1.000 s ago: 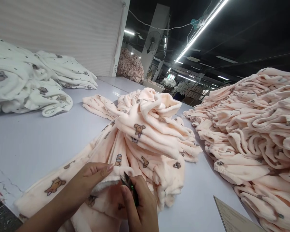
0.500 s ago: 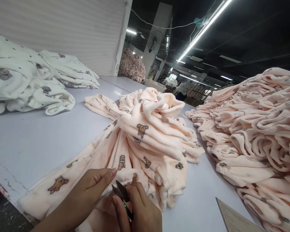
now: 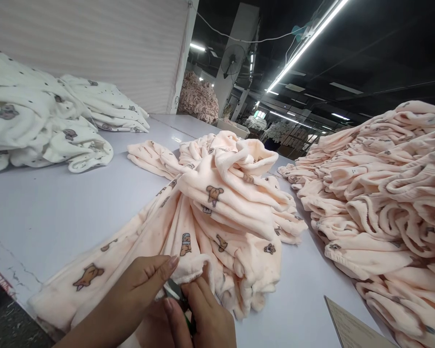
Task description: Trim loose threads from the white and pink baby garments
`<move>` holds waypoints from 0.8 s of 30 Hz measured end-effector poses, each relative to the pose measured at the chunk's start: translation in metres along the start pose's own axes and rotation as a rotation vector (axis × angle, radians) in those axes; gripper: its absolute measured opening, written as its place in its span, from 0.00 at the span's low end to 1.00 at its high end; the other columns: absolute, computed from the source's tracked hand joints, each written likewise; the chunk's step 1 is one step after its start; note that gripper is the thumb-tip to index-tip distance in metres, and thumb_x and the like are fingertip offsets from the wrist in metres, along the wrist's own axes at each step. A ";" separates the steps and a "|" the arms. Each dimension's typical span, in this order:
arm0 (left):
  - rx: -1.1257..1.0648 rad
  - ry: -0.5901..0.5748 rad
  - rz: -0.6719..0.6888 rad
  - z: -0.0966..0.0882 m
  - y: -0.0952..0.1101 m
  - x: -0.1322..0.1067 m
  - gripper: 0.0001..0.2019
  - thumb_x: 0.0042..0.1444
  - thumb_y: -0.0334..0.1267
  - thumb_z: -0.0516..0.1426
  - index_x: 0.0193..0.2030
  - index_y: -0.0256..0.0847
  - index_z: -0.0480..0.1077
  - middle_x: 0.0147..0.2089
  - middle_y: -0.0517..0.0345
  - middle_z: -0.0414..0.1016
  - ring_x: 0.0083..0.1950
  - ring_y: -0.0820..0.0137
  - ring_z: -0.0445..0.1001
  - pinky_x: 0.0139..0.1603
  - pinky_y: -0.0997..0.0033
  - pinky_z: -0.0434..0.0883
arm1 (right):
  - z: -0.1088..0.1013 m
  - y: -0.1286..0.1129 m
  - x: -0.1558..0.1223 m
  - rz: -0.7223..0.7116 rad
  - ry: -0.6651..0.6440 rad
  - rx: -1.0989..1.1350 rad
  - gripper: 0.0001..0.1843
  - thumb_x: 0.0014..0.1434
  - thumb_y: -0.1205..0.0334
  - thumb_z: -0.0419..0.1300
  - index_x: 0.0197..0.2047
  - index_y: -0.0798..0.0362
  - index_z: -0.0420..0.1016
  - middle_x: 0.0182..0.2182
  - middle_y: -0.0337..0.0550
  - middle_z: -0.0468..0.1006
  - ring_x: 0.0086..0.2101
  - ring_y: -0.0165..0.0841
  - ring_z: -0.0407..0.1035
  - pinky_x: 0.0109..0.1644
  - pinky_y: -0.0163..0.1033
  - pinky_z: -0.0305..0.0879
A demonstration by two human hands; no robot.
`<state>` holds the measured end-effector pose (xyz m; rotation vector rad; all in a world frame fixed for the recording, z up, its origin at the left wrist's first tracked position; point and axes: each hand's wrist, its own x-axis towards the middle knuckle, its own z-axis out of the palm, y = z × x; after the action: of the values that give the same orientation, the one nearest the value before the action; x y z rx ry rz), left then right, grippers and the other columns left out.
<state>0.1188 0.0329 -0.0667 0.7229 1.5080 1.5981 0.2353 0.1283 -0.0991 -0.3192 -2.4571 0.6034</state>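
Observation:
A peach fleece garment (image 3: 217, 212) printed with small bears lies bunched on the pale table (image 3: 58, 212) in front of me. My left hand (image 3: 141, 285) pinches the near hem of this garment, fingers closed on the cloth. My right hand (image 3: 203, 319) sits just beside it, fingers wrapped round small thread snips (image 3: 176, 292) with a green handle. The snip blades lie against the hem between both hands and are partly hidden by my fingers.
A tall heap of peach fleece garments (image 3: 387, 203) fills the right side. White bear-print garments (image 3: 39, 121) are piled at the far left by a ribbed shutter wall. A flat board corner (image 3: 351, 328) shows at the lower right. More stacks stand in the dim background.
Both hands have slid lower and closer together. The snips, whose blades stood clear above the hem a second ago, are now tucked low against the cloth and mostly covered.

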 end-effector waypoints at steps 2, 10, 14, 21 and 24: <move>-0.010 -0.003 -0.001 -0.001 0.000 0.000 0.15 0.57 0.45 0.54 0.24 0.38 0.63 0.25 0.62 0.63 0.30 0.72 0.61 0.33 0.77 0.64 | 0.001 -0.001 0.000 0.018 0.007 0.041 0.21 0.67 0.49 0.45 0.34 0.49 0.73 0.28 0.39 0.74 0.25 0.32 0.73 0.24 0.32 0.60; -0.230 0.104 -0.148 -0.002 0.010 0.000 0.15 0.50 0.43 0.61 0.20 0.36 0.66 0.18 0.64 0.66 0.21 0.77 0.57 0.23 0.81 0.57 | -0.016 0.010 -0.002 0.262 0.020 0.282 0.18 0.65 0.51 0.49 0.28 0.51 0.67 0.23 0.35 0.67 0.25 0.28 0.65 0.29 0.30 0.56; -0.253 0.082 -0.118 0.001 0.013 0.000 0.14 0.50 0.42 0.61 0.20 0.37 0.65 0.17 0.67 0.63 0.21 0.76 0.60 0.25 0.81 0.62 | -0.014 0.014 -0.001 0.295 -0.022 0.343 0.19 0.65 0.51 0.48 0.27 0.52 0.65 0.23 0.36 0.65 0.26 0.28 0.63 0.31 0.31 0.55; 0.102 0.090 -0.048 -0.006 0.002 -0.004 0.15 0.53 0.49 0.58 0.25 0.40 0.71 0.24 0.63 0.72 0.28 0.72 0.69 0.30 0.82 0.67 | -0.008 0.013 0.000 0.324 0.016 0.412 0.20 0.66 0.52 0.48 0.25 0.52 0.63 0.22 0.34 0.63 0.25 0.28 0.61 0.31 0.31 0.53; 0.349 0.296 0.090 -0.033 -0.012 -0.016 0.14 0.51 0.50 0.59 0.39 0.46 0.75 0.42 0.62 0.78 0.43 0.66 0.74 0.40 0.82 0.69 | -0.023 0.023 -0.007 0.412 0.096 0.449 0.19 0.64 0.49 0.49 0.27 0.52 0.64 0.23 0.35 0.63 0.27 0.30 0.61 0.31 0.31 0.55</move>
<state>0.1011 0.0019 -0.0812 0.7765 2.0293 1.5768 0.2566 0.1537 -0.0971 -0.6552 -2.0957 1.2535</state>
